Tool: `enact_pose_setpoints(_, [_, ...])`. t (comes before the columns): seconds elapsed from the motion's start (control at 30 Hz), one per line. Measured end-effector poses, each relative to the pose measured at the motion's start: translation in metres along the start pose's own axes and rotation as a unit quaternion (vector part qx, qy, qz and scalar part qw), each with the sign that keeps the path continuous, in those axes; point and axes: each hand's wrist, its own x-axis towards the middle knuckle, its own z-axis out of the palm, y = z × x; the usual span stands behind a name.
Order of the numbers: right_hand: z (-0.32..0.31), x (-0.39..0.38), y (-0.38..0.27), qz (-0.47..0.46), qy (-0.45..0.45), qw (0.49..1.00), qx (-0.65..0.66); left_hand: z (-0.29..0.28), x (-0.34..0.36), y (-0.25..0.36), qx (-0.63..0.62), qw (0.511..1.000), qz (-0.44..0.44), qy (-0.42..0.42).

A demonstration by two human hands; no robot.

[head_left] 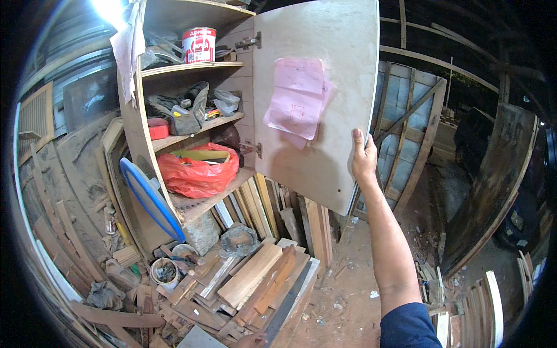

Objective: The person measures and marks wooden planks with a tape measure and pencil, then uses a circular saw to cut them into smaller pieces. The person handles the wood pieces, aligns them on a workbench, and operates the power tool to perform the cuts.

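My right hand (364,158) grips the outer edge of a pale wooden cabinet door (342,75), thumb on the near side and fingers behind it. The door is swung wide on its hinges, with pink paper sheets (296,95) fixed to its inside. Left of it are the wooden cabinet's shelves (197,68). They bear a red and white paint can (199,45), a grey tool bag (187,113), a red box (157,129) and a red plastic bag (200,174). At the lower edge, beside stacked wood, only a bit of my left hand (252,341) shows; its fingers are mostly cut off.
Below the cabinet lie wooden boards (252,275) and a white bucket (165,274) of small scraps. A round blue-rimmed object (149,197) leans on the cabinet's side. Upright planks (316,226) stand beneath the door. To the right are a framed panel (406,127) and more timber (473,307).
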Motion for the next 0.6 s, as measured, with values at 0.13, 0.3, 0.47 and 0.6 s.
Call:
enact_pose_setpoints(0.13, [0.001, 0.0, 0.0, -0.02, 0.002, 1.0, 0.006, -0.015, -0.018, 0.029, -0.029, 0.997, -0.03, -0.059])
enact_pose_setpoints(0.3, [0.001, 0.004, 0.006, -0.006, 0.0, 1.0, -0.012, 0.005, -0.014, -0.026, -0.057, 0.988, -0.102, -0.098])
enact_pose_setpoints(0.47, [0.001, 0.004, 0.005, -0.016, 0.013, 1.0, -0.019, 0.05, -0.007, -0.155, 0.165, 0.964, 0.202, 0.043])
enact_pose_setpoints(0.6, [0.001, 0.002, 0.002, -0.011, 0.013, 1.0, -0.025, 0.055, -0.012, -0.183, 0.072, 0.996, 0.001, -0.048])
